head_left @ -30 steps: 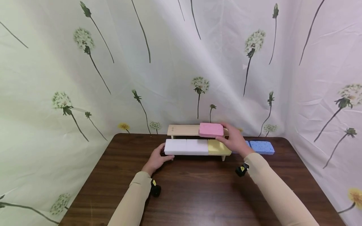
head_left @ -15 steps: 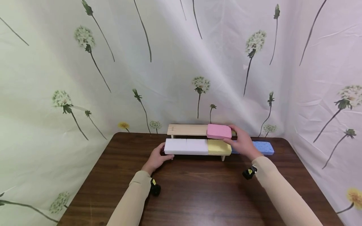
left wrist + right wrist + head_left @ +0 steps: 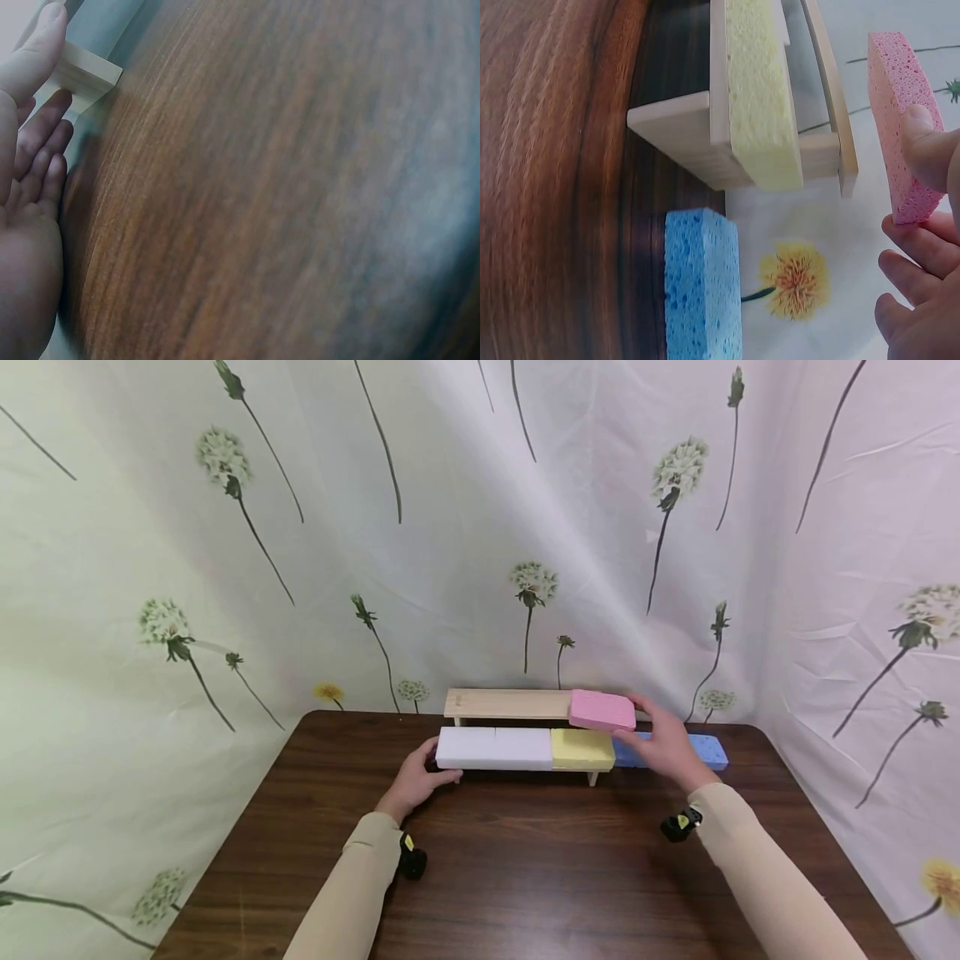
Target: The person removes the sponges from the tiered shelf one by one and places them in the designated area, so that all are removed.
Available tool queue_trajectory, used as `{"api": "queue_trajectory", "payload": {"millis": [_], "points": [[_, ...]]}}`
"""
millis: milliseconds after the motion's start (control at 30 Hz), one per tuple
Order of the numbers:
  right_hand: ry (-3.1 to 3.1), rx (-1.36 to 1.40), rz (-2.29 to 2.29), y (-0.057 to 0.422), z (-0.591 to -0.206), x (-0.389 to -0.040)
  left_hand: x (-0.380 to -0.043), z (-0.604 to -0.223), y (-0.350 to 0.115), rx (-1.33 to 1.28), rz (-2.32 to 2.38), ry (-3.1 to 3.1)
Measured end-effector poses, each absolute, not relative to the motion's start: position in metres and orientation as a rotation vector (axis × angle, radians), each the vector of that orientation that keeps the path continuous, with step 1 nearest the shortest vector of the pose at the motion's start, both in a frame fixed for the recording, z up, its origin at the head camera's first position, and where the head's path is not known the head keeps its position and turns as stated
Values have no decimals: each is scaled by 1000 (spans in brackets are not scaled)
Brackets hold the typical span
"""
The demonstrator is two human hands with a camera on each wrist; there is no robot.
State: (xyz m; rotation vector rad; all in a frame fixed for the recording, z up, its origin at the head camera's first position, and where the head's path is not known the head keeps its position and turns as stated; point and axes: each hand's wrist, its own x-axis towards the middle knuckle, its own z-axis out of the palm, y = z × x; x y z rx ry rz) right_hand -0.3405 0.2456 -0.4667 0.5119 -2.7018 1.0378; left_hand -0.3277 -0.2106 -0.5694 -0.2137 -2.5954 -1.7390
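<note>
A two-tier wooden rack stands at the far side of the brown table. Two white sponges and a yellow sponge lie on its lower tier. My right hand pinches a pink sponge at the upper tier's right end; in the right wrist view the thumb presses the pink sponge beyond the yellow sponge. My left hand holds the rack's left end, its thumb above a wooden leg, its other fingers below.
A blue sponge lies on the table just right of the rack, partly behind my right hand, and shows as the blue sponge beside the rack's leg. Floral curtains close in the table on three sides.
My right hand has carried the pink sponge to the right along the upper tier. The left hand has stayed at the rack's left end.
</note>
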Motion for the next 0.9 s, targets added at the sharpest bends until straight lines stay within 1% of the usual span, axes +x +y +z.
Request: {"api": "queue_trajectory", "payload": {"millis": [567, 900], "points": [[-2756, 419, 1051, 278, -475, -324, -327, -569, -209, -204, -1736, -2585], [-2712, 463, 1056, 296, -485, -311, -327, -568, -209, -216, -1753, -2569]]}}
